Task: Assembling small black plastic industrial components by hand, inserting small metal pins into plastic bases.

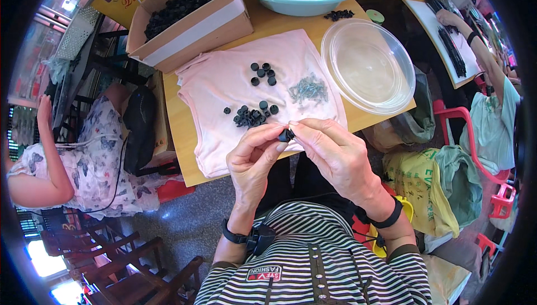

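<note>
Wooden and crowded, the bench carries a pale pink cloth spread across its middle. Just above the cloth's near edge, both hands meet on one small black plastic part: the left hand has its grip closed on the part between thumb and forefinger, and the right hand pinches the same part from the other side with its fingertips. The part sits between the two grips, lifted off the cloth.

On the cloth just beyond the hands lies a loose heap of black parts, with a smaller cluster of round black pieces farther up. To their right is a little pile of small silvery metal screws. A clear plastic bowl rests on the bench's right side, overlapping the cloth edge. At the far edge, a teal basin and an open cardboard box both hold many black parts.

A person in a butterfly-print dress sits to the left; another person's arm shows at the upper right.
</note>
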`<state>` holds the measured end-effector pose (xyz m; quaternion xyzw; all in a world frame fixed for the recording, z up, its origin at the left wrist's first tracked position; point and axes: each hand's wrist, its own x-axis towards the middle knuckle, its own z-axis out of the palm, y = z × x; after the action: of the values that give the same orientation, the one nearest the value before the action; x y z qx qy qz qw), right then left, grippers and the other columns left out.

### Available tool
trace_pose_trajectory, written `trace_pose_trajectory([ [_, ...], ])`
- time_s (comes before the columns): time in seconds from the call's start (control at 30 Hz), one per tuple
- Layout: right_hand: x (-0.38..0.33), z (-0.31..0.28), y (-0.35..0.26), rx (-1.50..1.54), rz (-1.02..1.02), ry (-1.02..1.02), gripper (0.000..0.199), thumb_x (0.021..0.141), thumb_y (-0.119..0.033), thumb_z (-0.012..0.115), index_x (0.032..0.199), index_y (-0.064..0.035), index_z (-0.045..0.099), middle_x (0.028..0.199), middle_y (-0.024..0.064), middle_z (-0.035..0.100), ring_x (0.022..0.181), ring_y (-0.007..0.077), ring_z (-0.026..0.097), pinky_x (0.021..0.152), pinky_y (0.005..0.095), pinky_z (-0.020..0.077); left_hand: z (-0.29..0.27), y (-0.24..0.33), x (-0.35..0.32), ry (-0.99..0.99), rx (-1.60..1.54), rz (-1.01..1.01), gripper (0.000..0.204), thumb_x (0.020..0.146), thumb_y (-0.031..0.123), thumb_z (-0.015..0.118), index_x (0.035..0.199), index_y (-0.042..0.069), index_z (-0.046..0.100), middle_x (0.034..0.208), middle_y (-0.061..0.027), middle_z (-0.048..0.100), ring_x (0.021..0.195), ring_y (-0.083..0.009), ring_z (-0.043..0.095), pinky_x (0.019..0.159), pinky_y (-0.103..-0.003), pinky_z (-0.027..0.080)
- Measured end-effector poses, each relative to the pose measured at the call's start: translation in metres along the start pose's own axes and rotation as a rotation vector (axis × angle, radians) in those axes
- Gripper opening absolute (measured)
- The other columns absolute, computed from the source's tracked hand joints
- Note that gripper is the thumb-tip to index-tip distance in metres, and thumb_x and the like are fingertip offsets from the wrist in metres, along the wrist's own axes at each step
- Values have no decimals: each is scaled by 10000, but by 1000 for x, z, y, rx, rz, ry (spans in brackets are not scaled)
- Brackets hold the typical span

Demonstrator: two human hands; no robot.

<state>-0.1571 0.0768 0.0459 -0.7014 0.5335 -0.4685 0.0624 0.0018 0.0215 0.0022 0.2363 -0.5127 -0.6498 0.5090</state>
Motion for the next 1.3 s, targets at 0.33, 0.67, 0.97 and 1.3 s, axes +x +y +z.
trace_pose_trajectory([
  [0.33, 3, 6, 7, 144, 57, 42, 251, 785, 34, 667, 1032, 41, 624, 889, 135, 627, 787, 258, 624, 670, 318, 519, 2, -4, -2, 7, -58, -17, 283, 804, -118, 648, 1068, -14, 657, 1125, -120, 605, 1031, -161, 600, 893, -260, 499],
  [0.67, 2, 13, 3, 117, 105, 25, 372, 714, 75, 668, 1076, 33, 593, 866, 119, 604, 772, 255, 609, 670, 327, 513, 11, -1, -1, 101, -153, -107, 239, 807, -113, 649, 1025, -17, 660, 1122, -138, 604, 994, -185, 620, 846, -314, 564],
  [0.97, -2, 19, 18, 21, 20, 32, 377, 697, 44, 699, 1060, 36, 596, 858, 111, 599, 787, 251, 606, 683, 333, 509, 16, -4, -2, 201, -207, -305, 159, 782, -57, 709, 934, -21, 680, 1064, -125, 639, 937, -161, 632, 831, -304, 561],
  [1.3, -4, 19, 28, 14, -23, 9, 331, 685, 43, 709, 998, 45, 602, 842, 112, 598, 773, 243, 610, 673, 329, 510, 19, -15, -1, 247, -277, -370, 157, 788, -50, 709, 937, -9, 679, 1028, -105, 657, 903, -144, 641, 816, -282, 543],
])
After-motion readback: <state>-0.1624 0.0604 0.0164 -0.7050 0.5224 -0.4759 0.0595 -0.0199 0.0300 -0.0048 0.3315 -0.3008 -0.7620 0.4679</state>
